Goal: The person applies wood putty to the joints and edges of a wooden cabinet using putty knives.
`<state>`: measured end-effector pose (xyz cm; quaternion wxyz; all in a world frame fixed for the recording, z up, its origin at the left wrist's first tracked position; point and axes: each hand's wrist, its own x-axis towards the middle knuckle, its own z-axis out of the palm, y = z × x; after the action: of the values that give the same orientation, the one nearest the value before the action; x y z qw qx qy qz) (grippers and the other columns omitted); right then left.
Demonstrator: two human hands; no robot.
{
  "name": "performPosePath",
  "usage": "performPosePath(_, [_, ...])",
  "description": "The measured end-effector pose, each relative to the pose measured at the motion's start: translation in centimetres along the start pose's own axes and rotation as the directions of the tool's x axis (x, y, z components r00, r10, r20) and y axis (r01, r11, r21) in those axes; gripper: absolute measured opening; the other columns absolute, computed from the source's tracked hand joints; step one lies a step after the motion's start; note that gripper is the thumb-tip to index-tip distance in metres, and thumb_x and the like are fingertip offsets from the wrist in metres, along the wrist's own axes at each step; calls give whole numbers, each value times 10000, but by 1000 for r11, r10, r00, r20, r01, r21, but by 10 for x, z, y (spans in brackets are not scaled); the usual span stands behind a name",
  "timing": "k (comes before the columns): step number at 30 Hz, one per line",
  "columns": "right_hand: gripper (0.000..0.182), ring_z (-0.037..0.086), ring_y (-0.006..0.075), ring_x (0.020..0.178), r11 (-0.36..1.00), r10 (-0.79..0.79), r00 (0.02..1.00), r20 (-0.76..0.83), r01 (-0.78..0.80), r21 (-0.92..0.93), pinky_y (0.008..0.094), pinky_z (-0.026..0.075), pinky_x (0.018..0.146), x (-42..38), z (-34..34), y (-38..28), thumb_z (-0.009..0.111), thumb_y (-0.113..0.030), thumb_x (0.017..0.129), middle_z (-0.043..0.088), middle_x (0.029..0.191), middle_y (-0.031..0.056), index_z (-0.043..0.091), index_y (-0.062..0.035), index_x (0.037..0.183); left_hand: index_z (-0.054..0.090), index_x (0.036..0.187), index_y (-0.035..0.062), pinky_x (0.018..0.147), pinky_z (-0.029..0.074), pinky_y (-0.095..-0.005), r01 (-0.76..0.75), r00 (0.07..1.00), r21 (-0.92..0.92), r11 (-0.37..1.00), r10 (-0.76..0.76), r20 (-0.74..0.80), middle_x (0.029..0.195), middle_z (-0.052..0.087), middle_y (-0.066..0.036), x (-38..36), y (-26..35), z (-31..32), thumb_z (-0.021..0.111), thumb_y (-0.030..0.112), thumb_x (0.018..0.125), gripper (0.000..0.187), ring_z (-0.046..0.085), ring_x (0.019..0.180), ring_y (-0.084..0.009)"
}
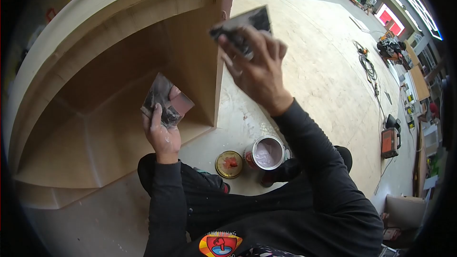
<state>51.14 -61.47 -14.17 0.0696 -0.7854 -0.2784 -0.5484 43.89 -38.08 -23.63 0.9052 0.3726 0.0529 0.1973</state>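
My left hand [164,138] is closed around a dark, flat putty spreader [158,90], held in front of the curved wooden cabinet's opening. A smooth patch of pink filler [181,102] lies on that spreader's right side. Higher up, my right hand [262,74] grips a second smeared putty spreader [259,19] beside the upright front edge of the wooden cabinet [193,62]. Pink filler marks that edge near the top. Between my feet stands an uncovered can [284,152] of pale pink filler [268,154]. Its round lid [220,165], with a red lump on it, lies alongside.
A large plywood sheet [314,95] covers the floor on my right. Farther right are a coiled cable [367,66] and an orange-and-black machine [390,143]. Another person [391,47] crouches at the far right.
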Motion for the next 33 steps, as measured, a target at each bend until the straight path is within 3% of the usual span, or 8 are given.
performPosePath(3, [521,474,241,1157,996,-52,986,157,41,75,392,341,937,-27,3,-15,838,-249,743,532,1359,54,714,-241,1249,526,1297,41,894,543,-382,-23,999,-4,1000,23,-48,1281,592,-79,0,-2,0,588,132,976,339,593,1167,-206])
performPosePath(7, [578,518,264,1119,976,62,998,9,-63,207,385,382,960,5,-14,-8,854,-223,724,607,1277,70,692,-173,1277,529,1300,42,870,559,-381,13,1000,3,1000,-13,-10,1271,602,-82,-3,1,3,582,132,979,337,603,1156,-210])
performPosePath(11, [466,551,284,1054,990,82,994,-76,-72,120,407,463,905,54,-31,7,817,-175,752,653,1197,68,718,-134,1206,527,1312,44,840,578,-383,19,1000,5,1000,-19,7,1276,605,-85,-2,3,4,584,139,979,351,611,1150,-212])
performPosePath(17, [406,531,295,1042,985,110,992,59,-117,128,406,446,874,18,-20,-7,773,-138,784,630,1227,59,728,-144,1187,523,1313,41,885,555,-374,11,1000,-8,1000,-11,13,1283,598,-80,0,1,2,584,136,981,351,599,1163,-206])
performPosePath(19, [400,506,272,1062,979,105,991,79,-117,164,421,351,838,-4,-9,-11,763,-203,792,593,1223,24,701,-159,1184,520,1313,39,905,543,-369,12,1000,-14,1000,-11,19,1284,595,-79,1,0,-1,584,131,981,351,593,1168,-204])
performPosePath(24, [476,494,336,1075,870,211,977,-5,-186,457,418,391,956,-9,-3,-16,742,-102,767,569,1206,149,634,-93,1231,513,1317,34,932,524,-360,10,1000,-21,1000,-11,-21,1297,580,-79,-2,2,5,582,101,975,355,583,1176,-203])
performPosePath(28, [486,471,349,1121,892,238,956,-173,-145,428,439,389,963,1,32,-17,746,-108,769,535,1246,163,625,-88,1239,512,1320,35,944,517,-358,14,1000,-12,1000,-14,-15,1299,577,-82,-2,3,4,582,100,972,361,582,1176,-204])
performPosePath(33, [442,469,347,1122,930,264,960,-95,-227,288,440,384,969,-43,34,-18,753,-128,788,543,1247,148,659,-104,1219,513,1320,35,935,517,-357,-5,997,-11,1000,4,-75,1292,578,-84,-1,1,3,587,111,970,366,578,1182,-204])
